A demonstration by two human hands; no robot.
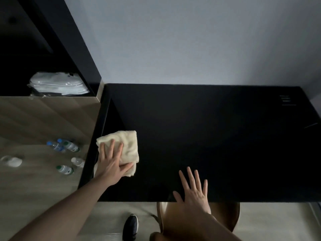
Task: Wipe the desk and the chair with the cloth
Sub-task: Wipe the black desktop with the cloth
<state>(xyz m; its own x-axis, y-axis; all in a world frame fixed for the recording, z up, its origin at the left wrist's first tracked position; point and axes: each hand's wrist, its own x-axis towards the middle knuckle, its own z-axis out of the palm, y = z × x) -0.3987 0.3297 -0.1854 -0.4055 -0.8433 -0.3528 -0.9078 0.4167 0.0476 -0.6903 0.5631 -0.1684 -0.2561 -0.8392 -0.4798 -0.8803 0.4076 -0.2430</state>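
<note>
Our left hand [111, 164] lies flat, fingers straight, pressing the folded cloth [124, 148] onto the dark tabletop [208, 136] at its left edge. Our right hand [194, 192] rests open and empty near the front edge, above the chair [225, 213]. Risk: with no grip on the cloth, a stroke leftward could push it off the edge toward the water bottles [67, 146] below.

A hotel-like room: black desk [208, 136], wood-panelled shelf unit [48, 117] with water bottles [67, 146], packaged slippers [57, 86].
</note>
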